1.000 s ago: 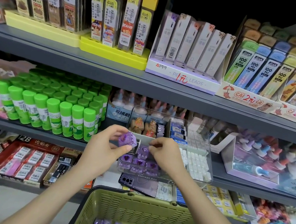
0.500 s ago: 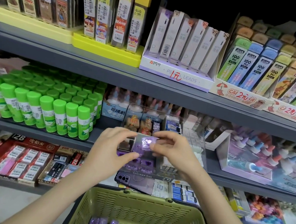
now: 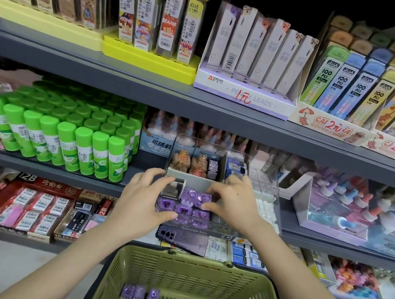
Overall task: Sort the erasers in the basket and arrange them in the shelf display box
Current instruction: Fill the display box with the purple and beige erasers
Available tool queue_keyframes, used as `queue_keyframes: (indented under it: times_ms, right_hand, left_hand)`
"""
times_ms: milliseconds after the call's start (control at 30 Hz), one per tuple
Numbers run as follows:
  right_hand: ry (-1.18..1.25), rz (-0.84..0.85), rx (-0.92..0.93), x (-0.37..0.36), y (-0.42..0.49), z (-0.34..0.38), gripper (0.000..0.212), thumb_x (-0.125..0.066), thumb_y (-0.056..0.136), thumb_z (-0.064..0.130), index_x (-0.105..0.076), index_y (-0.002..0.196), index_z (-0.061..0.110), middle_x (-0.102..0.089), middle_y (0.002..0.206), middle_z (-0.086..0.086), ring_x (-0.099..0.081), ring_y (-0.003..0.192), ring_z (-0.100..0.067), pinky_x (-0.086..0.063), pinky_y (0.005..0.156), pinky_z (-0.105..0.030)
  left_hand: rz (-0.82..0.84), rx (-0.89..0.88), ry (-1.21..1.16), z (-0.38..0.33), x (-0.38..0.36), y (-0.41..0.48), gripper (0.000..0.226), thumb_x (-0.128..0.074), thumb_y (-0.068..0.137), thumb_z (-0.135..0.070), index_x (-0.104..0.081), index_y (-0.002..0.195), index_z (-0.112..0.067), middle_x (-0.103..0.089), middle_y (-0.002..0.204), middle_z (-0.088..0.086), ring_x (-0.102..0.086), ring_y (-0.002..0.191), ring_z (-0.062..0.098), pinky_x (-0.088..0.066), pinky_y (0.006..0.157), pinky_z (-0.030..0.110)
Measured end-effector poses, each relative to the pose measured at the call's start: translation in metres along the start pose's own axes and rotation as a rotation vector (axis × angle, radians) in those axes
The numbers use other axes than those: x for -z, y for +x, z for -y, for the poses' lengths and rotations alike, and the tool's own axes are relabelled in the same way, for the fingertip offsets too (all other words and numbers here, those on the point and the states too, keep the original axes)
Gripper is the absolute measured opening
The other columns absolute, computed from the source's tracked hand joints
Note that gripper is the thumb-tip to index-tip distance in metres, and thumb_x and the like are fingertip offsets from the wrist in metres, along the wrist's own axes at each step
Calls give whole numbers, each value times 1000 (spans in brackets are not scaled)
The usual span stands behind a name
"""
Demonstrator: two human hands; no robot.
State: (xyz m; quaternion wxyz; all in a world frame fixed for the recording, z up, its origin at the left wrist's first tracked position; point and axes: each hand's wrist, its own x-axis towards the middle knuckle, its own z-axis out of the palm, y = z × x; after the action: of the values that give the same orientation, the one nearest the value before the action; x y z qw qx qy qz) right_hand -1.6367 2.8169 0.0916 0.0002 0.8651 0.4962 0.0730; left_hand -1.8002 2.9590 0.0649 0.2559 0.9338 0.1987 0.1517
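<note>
Right hand fingers were laid flat and uncurled on the purple erasers in the front-left bay of the display box; nothing was pinched. Left hand was set around that corner, and grip versus mere touch could not be told. Risk as judged: rows were packed tight, so a neighbour could be popped out by a hard press, or the box shoved off the shelf edge towards the phone below. Bay space was taken by a small grey-white item. Loose erasers were left in the basket.
</note>
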Motion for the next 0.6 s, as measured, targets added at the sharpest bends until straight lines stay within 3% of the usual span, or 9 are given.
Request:
queue_keyframes:
  times_ms: [100, 233, 367, 467, 600]
  right_hand:
    - [-18, 18, 28, -4, 3, -4, 48, -60, 72, 64, -73, 99, 27, -69, 98, 11, -44, 93, -16, -20, 80, -31]
    - [-52, 53, 24, -3, 5, -3, 44, -59, 80, 57, -65, 117, 34, -66, 113, 14, -43, 102, -15, -17, 81, -32]
    - [-91, 93, 17, 2, 10, 1, 38, -61, 85, 45, -60, 122, 34, -68, 106, 6, -44, 105, -18, -22, 88, -33]
    - [-59, 58, -17, 1, 11, 2, 36, -62, 86, 38, -59, 122, 37, -67, 103, 6, -45, 104, -18, -21, 84, -32]
    - [-127, -16, -57, -3, 6, 5, 32, -54, 85, 53, -65, 110, 36, -69, 95, 9, -46, 102, -18, -19, 85, -33]
  left_hand:
    - [-6, -4, 19, 0, -1, 1, 76, -68, 78, -50, -34, 142, -31, -23, 146, -10, -21, 134, 15, -21, 110, 29]
    - [-6, -2, 23, -1, -2, 1, 74, -68, 78, -49, -35, 142, -30, -23, 147, -9, -22, 133, 16, -21, 110, 29]
    - [-6, 0, 18, -1, -1, 1, 73, -68, 78, -48, -36, 141, -30, -23, 147, -9, -23, 133, 16, -21, 110, 29]
    - [-3, 1, 14, -2, -1, 1, 73, -68, 78, -48, -36, 141, -30, -23, 146, -9, -23, 133, 16, -21, 110, 29]
    - [-3, 4, 8, -2, 0, 1, 73, -69, 78, -47, -36, 141, -30, -23, 147, -8, -22, 134, 16, -21, 110, 29]
